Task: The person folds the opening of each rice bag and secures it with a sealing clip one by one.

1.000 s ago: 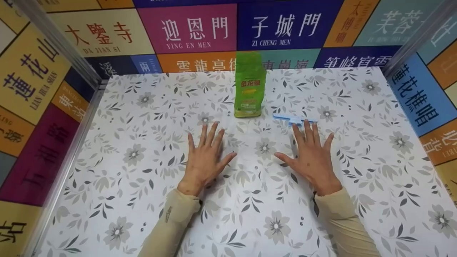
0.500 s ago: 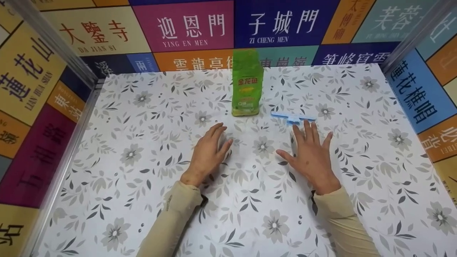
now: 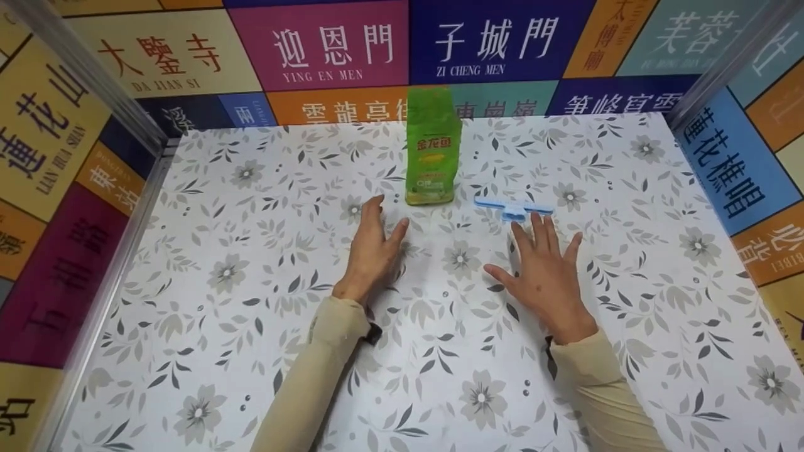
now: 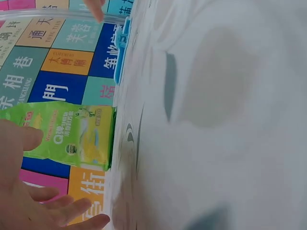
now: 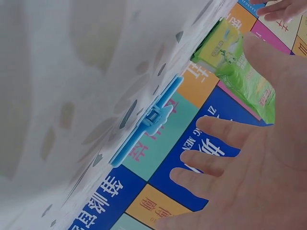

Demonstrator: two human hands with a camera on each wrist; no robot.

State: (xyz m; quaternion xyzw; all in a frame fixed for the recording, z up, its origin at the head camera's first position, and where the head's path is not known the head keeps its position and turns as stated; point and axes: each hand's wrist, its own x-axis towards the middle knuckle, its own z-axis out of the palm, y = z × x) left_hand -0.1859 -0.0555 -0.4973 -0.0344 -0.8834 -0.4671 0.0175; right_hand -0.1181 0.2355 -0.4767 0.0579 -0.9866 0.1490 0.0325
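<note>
A green food bag (image 3: 432, 150) with red and white lettering stands upright near the back middle of the table. To its right lies a light blue sealing clip (image 3: 514, 206) with a spring, plain in the right wrist view as a long clip (image 5: 147, 119). My left hand (image 3: 370, 254) is turned on its side in front of the bag, thumb apart from the fingers, holding nothing. My right hand (image 3: 545, 282) is spread palm down, its fingertips just in front of the clip. The left wrist view has the bag (image 4: 72, 134) beyond the left thumb.
A white tabletop (image 3: 402, 376) with grey flowers and leaves lies under everything. Colourful panels with Chinese lettering (image 3: 326, 44) rise along its back and both sides, with metal corner posts (image 3: 722, 63).
My left hand has turned from flat, spread fingers onto its side and moved forward toward the bag. The right hand stays nearly where it was. Bag and clip have not moved on the table.
</note>
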